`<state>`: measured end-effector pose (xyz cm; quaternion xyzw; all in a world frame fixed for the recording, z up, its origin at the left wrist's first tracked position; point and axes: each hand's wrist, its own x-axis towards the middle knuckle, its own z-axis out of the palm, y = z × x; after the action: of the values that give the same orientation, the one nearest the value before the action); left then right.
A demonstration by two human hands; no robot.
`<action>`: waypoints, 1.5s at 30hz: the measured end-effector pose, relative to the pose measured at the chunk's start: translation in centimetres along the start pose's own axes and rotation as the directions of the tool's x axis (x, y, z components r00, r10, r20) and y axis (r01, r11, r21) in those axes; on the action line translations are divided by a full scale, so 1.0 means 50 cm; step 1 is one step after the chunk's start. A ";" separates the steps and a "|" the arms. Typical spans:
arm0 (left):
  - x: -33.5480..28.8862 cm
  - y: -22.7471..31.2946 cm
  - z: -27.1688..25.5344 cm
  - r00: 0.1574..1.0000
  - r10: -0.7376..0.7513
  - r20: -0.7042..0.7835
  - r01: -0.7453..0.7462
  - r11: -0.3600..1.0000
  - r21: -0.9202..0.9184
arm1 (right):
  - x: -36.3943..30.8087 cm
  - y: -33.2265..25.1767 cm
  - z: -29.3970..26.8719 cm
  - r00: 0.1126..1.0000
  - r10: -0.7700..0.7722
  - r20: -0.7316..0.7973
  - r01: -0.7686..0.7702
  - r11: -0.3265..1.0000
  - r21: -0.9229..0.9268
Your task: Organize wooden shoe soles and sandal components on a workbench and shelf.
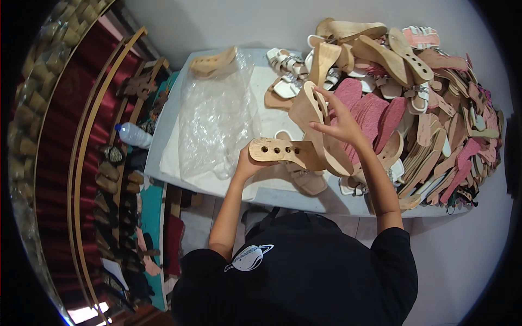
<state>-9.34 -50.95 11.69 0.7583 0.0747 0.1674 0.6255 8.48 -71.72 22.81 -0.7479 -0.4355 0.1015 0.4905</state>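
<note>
My left hand (pixel 246 166) is closed around the heel end of a pale wooden wedge sole (pixel 309 154), which has a row of several round holes facing up. My right hand (pixel 347 126), thumb and fingers set wide, grips the upper end of a second wooden wedge sole (pixel 303 112). That one is tilted upright, its holes partly behind my fingers. The two soles meet or overlap at their lower ends, just above the table. Pink textured sole pieces (pixel 371 120) lie beyond my right hand. A white-strapped sandal (pixel 309 181) is partly hidden under the left sole.
A clear plastic bag (pixel 215 117) with a wooden sole (pixel 213 62) at its far end covers the table's left side. White sandals (pixel 288 69), more wooden soles (pixel 383 58) and a high heap of flat sole pieces (pixel 435 141) crowd the right. A bottle (pixel 134 135) is left of the table.
</note>
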 end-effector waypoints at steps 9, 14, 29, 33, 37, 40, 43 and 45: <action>-0.158 -0.078 -0.126 0.996 -0.073 -0.056 0.073 0.997 -0.008 | -0.039 -0.021 0.184 0.992 0.125 0.016 -0.121 0.981 -0.151; -0.195 -0.137 -0.160 0.987 -0.098 -0.126 0.101 0.995 0.012 | -0.083 -0.001 0.276 0.967 0.243 -0.077 -0.253 0.952 -0.171; -0.235 -0.063 -0.223 0.930 0.363 -0.048 -0.291 0.813 0.504 | -0.151 0.003 0.419 0.744 0.536 -0.399 -0.607 0.792 -0.067; -0.234 -0.017 -0.203 0.800 0.600 0.011 -0.569 0.751 0.335 | -0.144 -0.021 0.438 0.711 0.534 -0.457 -0.618 0.785 -0.046; -0.228 0.021 -0.187 0.821 0.558 0.121 -0.538 0.686 0.490 | -0.151 -0.004 0.442 0.660 0.534 -0.529 -0.640 0.768 -0.023; -0.213 0.008 -0.190 0.953 0.300 0.041 -0.302 0.933 0.193 | -0.155 0.006 0.428 0.668 0.465 -0.581 -0.638 0.760 -0.126; -0.196 -0.006 -0.236 0.967 0.252 0.024 -0.253 0.964 0.085 | -0.150 -0.075 0.387 0.642 0.697 -0.319 -0.716 0.694 0.074; -0.178 -0.007 -0.275 0.961 0.248 0.120 -0.273 0.914 0.301 | -0.166 -0.052 0.381 0.713 0.617 -0.333 -0.666 0.744 -0.048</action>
<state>-22.36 -41.06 12.13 0.8574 -0.0262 0.2052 0.4713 -8.96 -65.26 13.16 -0.8967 -0.0763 0.1163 0.4202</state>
